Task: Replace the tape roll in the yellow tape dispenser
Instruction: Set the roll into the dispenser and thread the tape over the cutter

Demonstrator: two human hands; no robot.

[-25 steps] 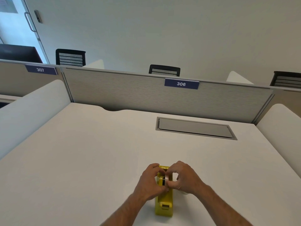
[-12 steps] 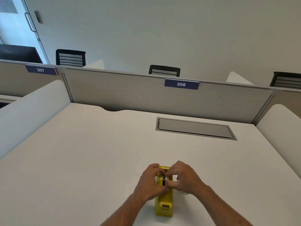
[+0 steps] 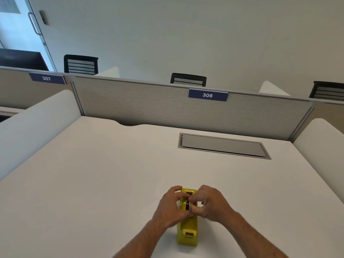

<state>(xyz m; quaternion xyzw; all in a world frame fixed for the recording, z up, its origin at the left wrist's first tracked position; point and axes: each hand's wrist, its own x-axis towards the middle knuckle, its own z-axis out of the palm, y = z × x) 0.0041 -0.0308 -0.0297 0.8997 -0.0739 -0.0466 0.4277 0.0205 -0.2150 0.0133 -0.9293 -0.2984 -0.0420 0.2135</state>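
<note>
A yellow tape dispenser (image 3: 188,231) stands on the white desk (image 3: 111,174) near its front edge, with its cutter end towards me. My left hand (image 3: 168,209) clasps the dispenser's left side around the roll bay. My right hand (image 3: 210,203) reaches in from the right, fingertips pinched over the top of the bay. Between the fingers only a dark hub (image 3: 187,205) of the tape roll shows. My fingers hide the rest of the roll.
A grey flip-lid cable hatch (image 3: 223,146) is set into the desk at the back right. A grey partition (image 3: 149,105) labelled 306 closes the far edge. White curved dividers stand on the left (image 3: 37,123) and right (image 3: 320,142).
The white edge of the roll, seen between my fingers a second ago, has sunk into the dispenser and is now covered. My right fingers have closed down over it. The dispenser has stayed put.
</note>
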